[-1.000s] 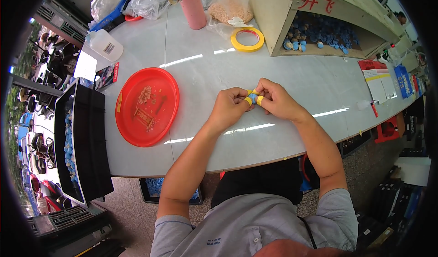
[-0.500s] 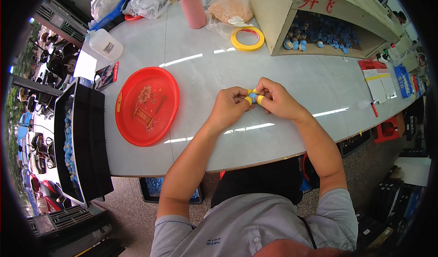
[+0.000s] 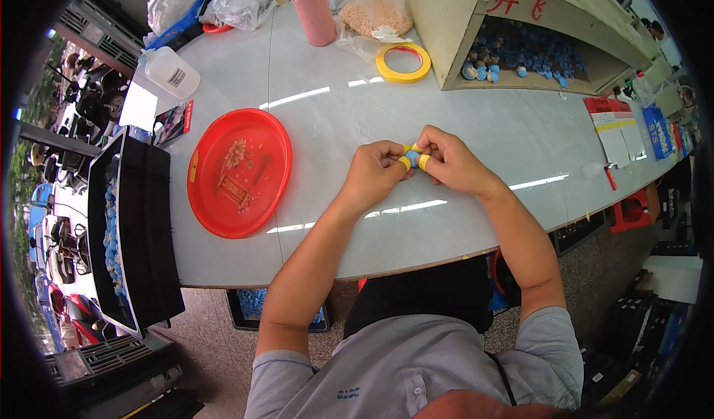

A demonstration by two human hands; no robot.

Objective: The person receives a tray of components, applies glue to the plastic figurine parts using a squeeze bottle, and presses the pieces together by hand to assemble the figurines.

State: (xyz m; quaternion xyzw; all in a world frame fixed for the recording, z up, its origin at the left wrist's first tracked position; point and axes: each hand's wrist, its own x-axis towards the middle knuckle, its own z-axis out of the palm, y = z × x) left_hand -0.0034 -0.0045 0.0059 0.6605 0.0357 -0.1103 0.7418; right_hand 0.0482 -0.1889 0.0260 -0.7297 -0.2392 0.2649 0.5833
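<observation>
My left hand (image 3: 375,173) and my right hand (image 3: 448,160) meet over the white table (image 3: 476,121), fingertips pressed together. Between them they pinch a small blue part (image 3: 411,158). Yellow tape bands wrap several of my fingertips. Most of the blue part is hidden by the fingers. A round red tray (image 3: 238,172) lies on the table to the left of my left hand, with a few small bits in it.
A yellow tape roll (image 3: 403,62) lies beyond my hands, beside a wooden box (image 3: 520,39) holding several blue parts. A pink bottle (image 3: 312,10), a white plastic bottle (image 3: 171,73) and plastic bags stand at the far edge. A black bin (image 3: 134,233) with blue parts hangs left.
</observation>
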